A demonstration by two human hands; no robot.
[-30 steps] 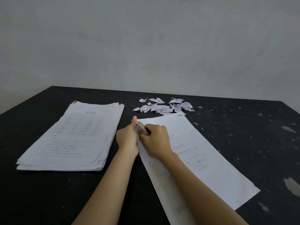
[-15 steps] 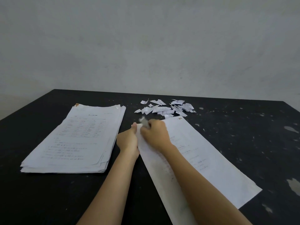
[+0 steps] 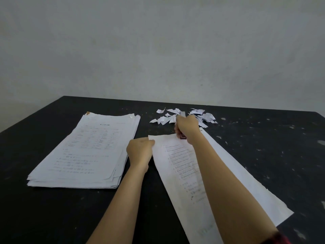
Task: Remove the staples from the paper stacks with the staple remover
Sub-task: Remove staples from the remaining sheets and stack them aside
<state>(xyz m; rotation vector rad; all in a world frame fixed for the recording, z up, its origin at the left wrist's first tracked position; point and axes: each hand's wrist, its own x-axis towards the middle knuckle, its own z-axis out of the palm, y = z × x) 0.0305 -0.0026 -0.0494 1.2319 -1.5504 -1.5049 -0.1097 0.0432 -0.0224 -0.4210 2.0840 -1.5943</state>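
Note:
A thin stack of printed white paper (image 3: pixel 233 175) lies slanted on the black table (image 3: pixel 52 217), under my right forearm. My left hand (image 3: pixel 139 152) pinches its near top-left corner. My right hand (image 3: pixel 187 127) is raised past the sheet's top edge, closed around the staple remover (image 3: pixel 182 137), of which a dark end shows below the fist and a blurred metal tip above. A pile of torn paper scraps (image 3: pixel 167 118) lies just beyond that hand.
A thick pile of printed sheets (image 3: pixel 88 152) lies to the left, with a rusty mark at its far left corner. The table's surface is speckled with pale chips on the right. A grey wall stands behind the table's far edge.
My right hand has pulled away from the sheet's top-left corner, moving up and toward the scrap pile with the remover. My left hand stays on the corner.

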